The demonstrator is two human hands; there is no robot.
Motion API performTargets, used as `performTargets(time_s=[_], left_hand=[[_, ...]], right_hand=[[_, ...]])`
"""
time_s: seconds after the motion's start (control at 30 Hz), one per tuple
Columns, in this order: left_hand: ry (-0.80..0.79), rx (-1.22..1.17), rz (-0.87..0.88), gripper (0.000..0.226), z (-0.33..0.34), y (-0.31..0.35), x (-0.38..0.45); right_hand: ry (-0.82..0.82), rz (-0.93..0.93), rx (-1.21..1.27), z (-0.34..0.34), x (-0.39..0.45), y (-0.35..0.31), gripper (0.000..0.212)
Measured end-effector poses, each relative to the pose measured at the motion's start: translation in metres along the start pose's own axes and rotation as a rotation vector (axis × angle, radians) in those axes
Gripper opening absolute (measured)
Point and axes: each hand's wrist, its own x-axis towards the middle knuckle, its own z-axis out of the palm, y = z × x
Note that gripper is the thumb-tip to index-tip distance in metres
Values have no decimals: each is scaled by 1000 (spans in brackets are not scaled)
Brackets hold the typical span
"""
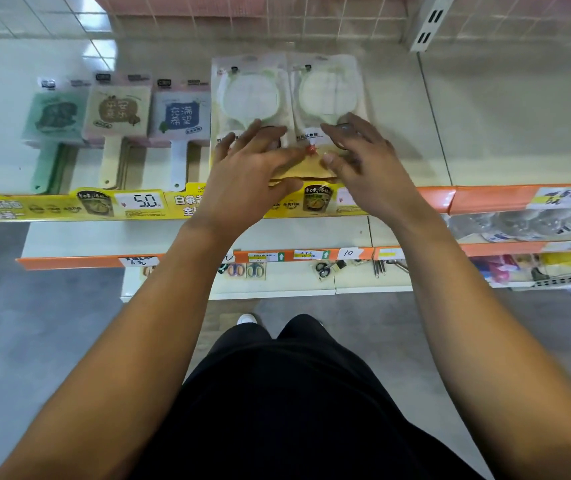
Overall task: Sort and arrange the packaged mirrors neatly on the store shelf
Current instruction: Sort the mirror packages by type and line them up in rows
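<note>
Two clear-bagged round mirrors lie side by side on the white shelf [415, 126]: the left packaged mirror [249, 95] and the right packaged mirror [329, 90]. My left hand [253, 168] rests flat on the lower part of the left pack, fingers spread. My right hand [363, 157] lies flat on the lower part of the right pack, fingers apart. Left of them lie three stacks of handled square mirrors: a green mirror [54, 123], a beige mirror [116, 112] and a blue-and-white mirror [180, 119]. The lower ends of the two round packs are hidden under my hands.
A yellow price strip [69, 204] runs along the shelf's front edge, turning orange [485, 199] to the right. The shelf right of the round mirrors is bare. Lower shelves hold scissors [246, 270] and bagged goods [526, 223]. A pink grid panel [277, 12] stands behind.
</note>
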Motion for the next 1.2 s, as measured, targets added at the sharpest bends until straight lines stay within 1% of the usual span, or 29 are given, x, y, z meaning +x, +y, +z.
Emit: performTargets(time_s=[0.1,0.27,0.33,0.5,0.67,0.73,0.8,0.9,1.0,1.1,1.2], left_hand=[[3,-6,37,40,4,8,5],[-2,6,27,27,9,12,10],[-7,14,13,27,10,15,12],[-13,11,-14,26,9,21,14],[-26,3,-29,24,10,20,14],[-7,-13,-21,23,11,19,15],[42,-21,-7,24,12,19,16],[127,-48,-15,27,11,19,18],[149,-40,-65,33,7,14,24],[184,25,-130,39,6,6,33],[166,109,-189,45,5,-4,46]], right_hand=[[47,-3,63,-11,-8,12,38],[-5,44,128,-21,-14,27,39],[-4,51,136,-22,-12,28,40],[-9,24,46,-24,-9,28,43],[-34,26,104,-24,-11,29,40],[-34,28,128,-25,-11,28,39],[1,30,144,-25,-9,27,36],[139,19,66,-24,0,24,36],[262,24,-46,-22,14,19,37],[249,90,-120,-16,32,11,43],[156,162,-156,-11,49,-4,46]])
